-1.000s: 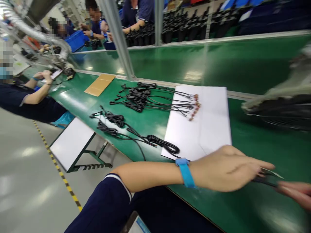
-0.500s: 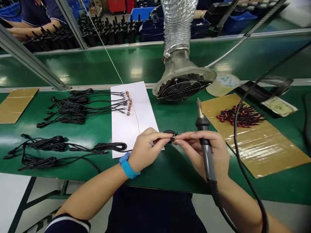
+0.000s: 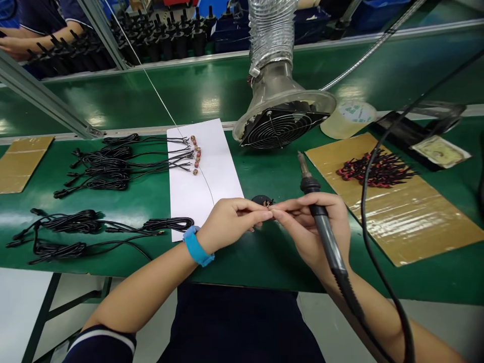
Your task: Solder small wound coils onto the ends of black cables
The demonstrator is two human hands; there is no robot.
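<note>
Counter: uniform green. Paper, from the far edge: plain white. Cables, toward the near and far edges: solid black. Coils, near the far edge: reddish-brown with pale tan. Iron: dark grey and black, tip dull brownish metal. Board, right part: golden brown, whitish glare streaks; wires on it: mixed red and black. Roll, far edge: pale yellow, teal marks on white. Duct: ribbed silver. Wristband: blue. Sleeve: navy, single white stripe.
</note>
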